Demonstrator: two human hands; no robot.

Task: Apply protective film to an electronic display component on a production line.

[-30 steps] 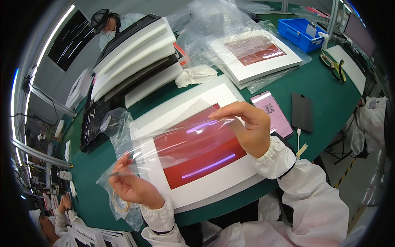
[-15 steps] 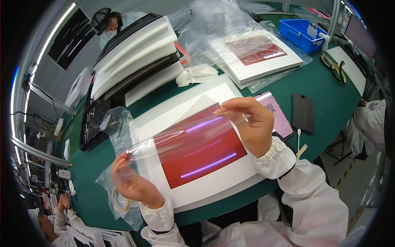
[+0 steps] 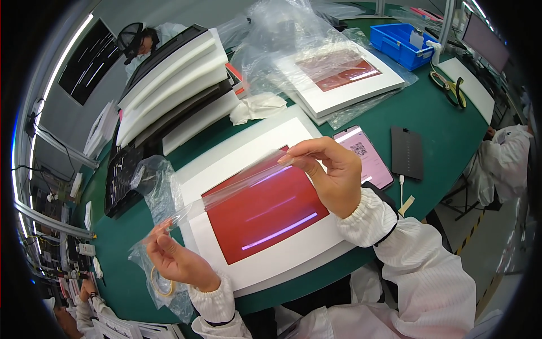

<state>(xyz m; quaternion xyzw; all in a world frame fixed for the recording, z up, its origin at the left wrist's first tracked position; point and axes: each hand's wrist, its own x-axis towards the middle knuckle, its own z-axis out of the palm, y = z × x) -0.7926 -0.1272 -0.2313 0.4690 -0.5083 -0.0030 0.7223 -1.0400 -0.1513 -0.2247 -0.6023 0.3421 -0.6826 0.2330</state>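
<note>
Between my two hands a clear plastic film (image 3: 240, 183) is stretched, held by its edges above a white sheet-like panel (image 3: 254, 275) with a glossy red rectangle (image 3: 265, 217) in its middle. My left hand (image 3: 176, 263) pinches the film's left end, beyond the panel's left edge. My right hand (image 3: 333, 172) pinches the other end between thumb and fingers, over the panel's upper right part. Light strips reflect in the red surface. Under the panel lies a white foam sheet (image 3: 189, 169). Crumpled clear plastic (image 3: 155, 189) and a yellowish tape ring (image 3: 162, 282) are beside my left hand.
A phone (image 3: 367, 158) and a dark flat box with a white cable (image 3: 406, 152) lie to the right. Behind stand a tall foam stack (image 3: 175, 85), more white panels (image 3: 355, 96) under plastic, and a blue bin (image 3: 401, 48). Scissors-like loops (image 3: 454, 93) lie far right. Other people sit around.
Both hands have shifted slightly left with the film, which now looks narrower and more edge-on, uncovering more of the red rectangle. The whole view has shifted a little.
</note>
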